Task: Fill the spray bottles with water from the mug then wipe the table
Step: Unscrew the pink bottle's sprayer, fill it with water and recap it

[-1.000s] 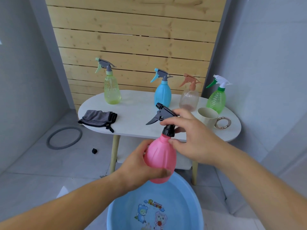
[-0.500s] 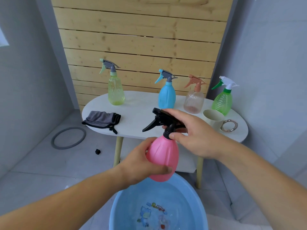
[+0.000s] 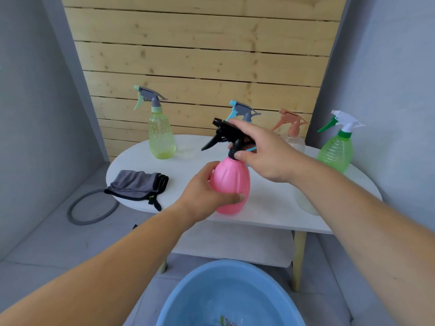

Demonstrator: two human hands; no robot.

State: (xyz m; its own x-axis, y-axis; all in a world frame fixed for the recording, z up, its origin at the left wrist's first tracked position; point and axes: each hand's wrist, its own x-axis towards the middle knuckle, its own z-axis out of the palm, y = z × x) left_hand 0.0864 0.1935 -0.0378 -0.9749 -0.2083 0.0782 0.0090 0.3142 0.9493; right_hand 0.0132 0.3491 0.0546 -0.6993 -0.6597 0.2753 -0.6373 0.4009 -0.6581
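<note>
Upright pink spray bottle (image 3: 231,184) was gripped by the left hand (image 3: 202,194) below, its black sprayer head (image 3: 224,135) by the right hand (image 3: 266,154) above.

blue basin (image 3: 200,283) on floor, water inside; grey ring (image 3: 69,211) left; wood-slat wall (image 3: 200,55) behind.

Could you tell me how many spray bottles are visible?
5. Pink bottle in left hand and right hand; on the table, left to right: yellow-green bottle, blue bottle mostly behind the right hand, peach bottle, green bottle.
</note>
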